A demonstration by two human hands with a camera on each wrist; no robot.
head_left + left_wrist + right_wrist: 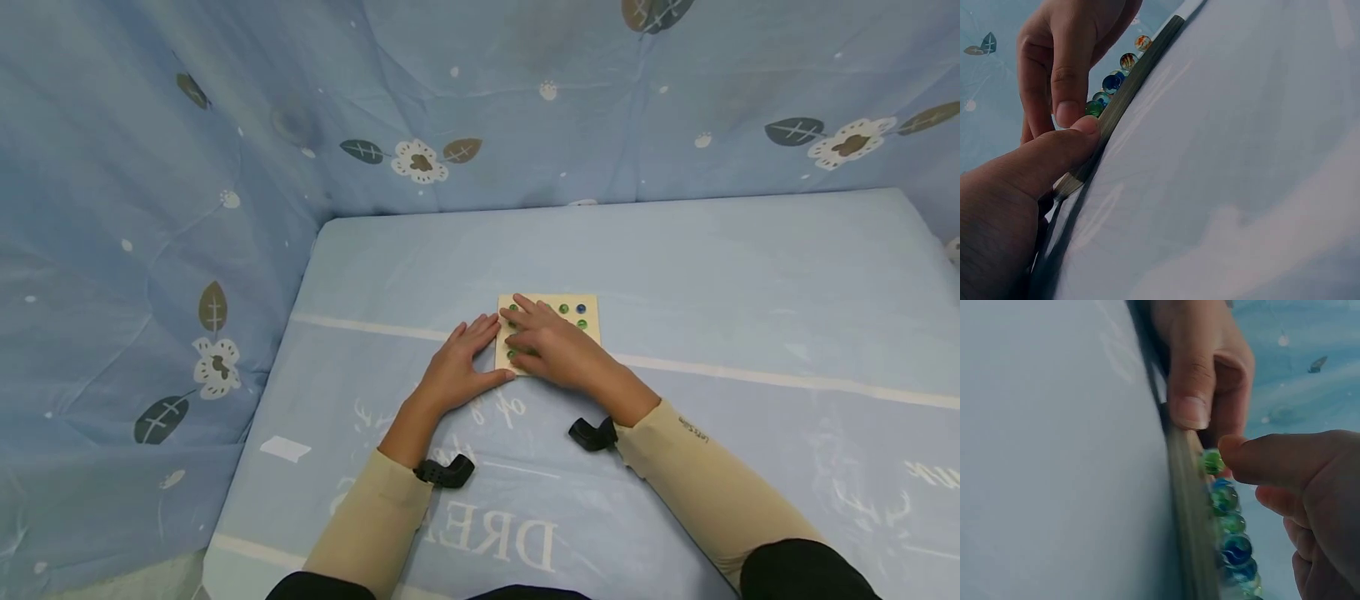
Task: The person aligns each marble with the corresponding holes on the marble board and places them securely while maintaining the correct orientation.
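Note:
A pale square board (547, 297) lies on the table with round glass marbles set in rows on it. My left hand (461, 367) rests at the board's left side, fingers straight along that edge, thumb at the near left corner. Over the board's left part is my right hand (558, 346), fingers spread and pointing left, hiding several marbles. In the right wrist view, the right thumb (1272, 459) is beside a green marble (1213, 461); whether it touches is unclear. A blue marble (581, 308) sits at the far right corner of the board.
A pale blue patterned cloth (712, 275) covers the table around the board. Blue fabric (480, 100) with flowers and leaves hangs behind and to the left. Each wrist bears a black camera mount (450, 472). A white patch (285, 448) lies at the left.

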